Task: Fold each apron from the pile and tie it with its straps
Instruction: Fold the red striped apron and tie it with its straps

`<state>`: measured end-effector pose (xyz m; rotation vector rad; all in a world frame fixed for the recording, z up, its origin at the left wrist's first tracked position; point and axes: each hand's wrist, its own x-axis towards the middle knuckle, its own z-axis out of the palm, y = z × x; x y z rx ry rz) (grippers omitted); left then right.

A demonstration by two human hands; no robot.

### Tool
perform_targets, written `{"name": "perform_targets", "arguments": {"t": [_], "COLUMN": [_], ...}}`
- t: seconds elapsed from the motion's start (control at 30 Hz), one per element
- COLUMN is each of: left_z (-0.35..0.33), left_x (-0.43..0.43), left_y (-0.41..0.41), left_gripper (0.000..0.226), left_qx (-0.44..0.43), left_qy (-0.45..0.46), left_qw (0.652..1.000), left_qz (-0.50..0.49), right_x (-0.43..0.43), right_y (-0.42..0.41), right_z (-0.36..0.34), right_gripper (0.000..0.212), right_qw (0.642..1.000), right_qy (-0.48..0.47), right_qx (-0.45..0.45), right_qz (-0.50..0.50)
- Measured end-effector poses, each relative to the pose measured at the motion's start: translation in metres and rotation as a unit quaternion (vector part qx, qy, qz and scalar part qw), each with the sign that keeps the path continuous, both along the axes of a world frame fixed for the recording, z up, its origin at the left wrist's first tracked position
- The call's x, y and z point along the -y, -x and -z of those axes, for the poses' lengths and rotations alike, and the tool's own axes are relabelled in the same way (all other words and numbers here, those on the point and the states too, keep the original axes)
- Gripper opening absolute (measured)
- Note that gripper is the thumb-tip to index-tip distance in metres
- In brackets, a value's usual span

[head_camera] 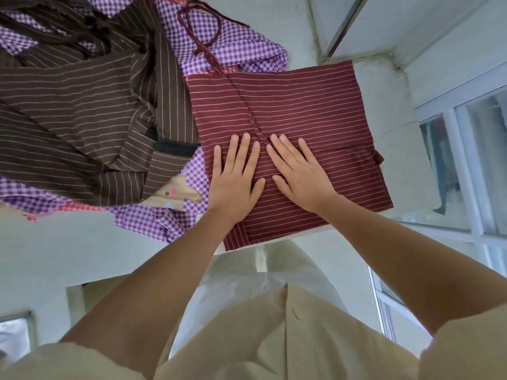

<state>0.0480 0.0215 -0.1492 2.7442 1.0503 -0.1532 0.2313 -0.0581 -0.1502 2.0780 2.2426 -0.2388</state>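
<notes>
The maroon apron (pixel 315 105) is matt woven cloth with thin pale stripes and lies smooth, while the brown apron (pixel 68 105) is the same kind of striped cloth, creased. The checked apron (pixel 247 48) is thin, crumpled cloth with a dull finish. The desk (pixel 55 256) looks smooth, pale and matt, and the window pane (pixel 482 165) is glossy glass.

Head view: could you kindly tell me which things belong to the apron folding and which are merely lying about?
Part of the job:
maroon striped apron, pressed flat under the left hand and right hand
brown striped apron and purple checked aprons in the pile

Just lying about:
window frame
pale plastic sheet
</notes>
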Motion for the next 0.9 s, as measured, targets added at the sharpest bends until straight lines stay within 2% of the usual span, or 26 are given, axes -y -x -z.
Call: {"name": "perform_targets", "arguments": {"t": [0.23,0.33,0.43,0.5,0.6,0.67,0.77,0.83,0.9], "left_z": [-0.001,-0.003,-0.005,-0.006,-0.017,-0.025,-0.039,-0.047,-0.052], "left_x": [0.027,0.046,0.07,0.082,0.092,0.098,0.107,0.108,0.105], "left_y": [0.047,0.062,0.074,0.078,0.075,0.07,0.062,0.06,0.065], "left_gripper": [0.072,0.09,0.11,0.108,0.082,0.064,0.05,0.047,0.058], "left_qx": [-0.019,-0.019,-0.063,-0.079,-0.077,-0.063,0.002,0.066,0.09], "left_qy": [0.009,0.019,0.014,0.007,0.017,0.037,0.07,0.11,0.097], "left_qw": [0.994,0.993,0.99,0.989,0.992,0.995,0.997,0.991,0.991], "left_qz": [0.111,0.119,0.124,0.122,0.095,0.065,0.009,-0.025,-0.016], "right_x": [0.004,0.021,0.058,0.081,0.101,0.107,0.108,0.109,0.11], "right_y": [0.035,0.036,0.027,0.023,0.019,0.017,0.017,0.017,0.015], "right_z": [-0.008,-0.008,-0.004,-0.005,-0.009,-0.013,-0.024,-0.034,-0.045], "right_gripper": [0.063,0.056,0.064,0.08,0.098,0.088,0.057,0.045,0.039], "right_qw": [0.999,0.999,0.998,0.996,0.995,0.995,0.994,0.989,0.979], "right_qy": [-0.037,-0.026,0.002,0.029,0.067,0.062,0.039,0.046,0.042], "right_qx": [-0.017,-0.033,-0.06,-0.069,-0.043,-0.044,-0.095,-0.139,-0.19], "right_qz": [-0.003,0.001,-0.035,-0.041,-0.055,-0.06,-0.031,0.008,0.056]}}
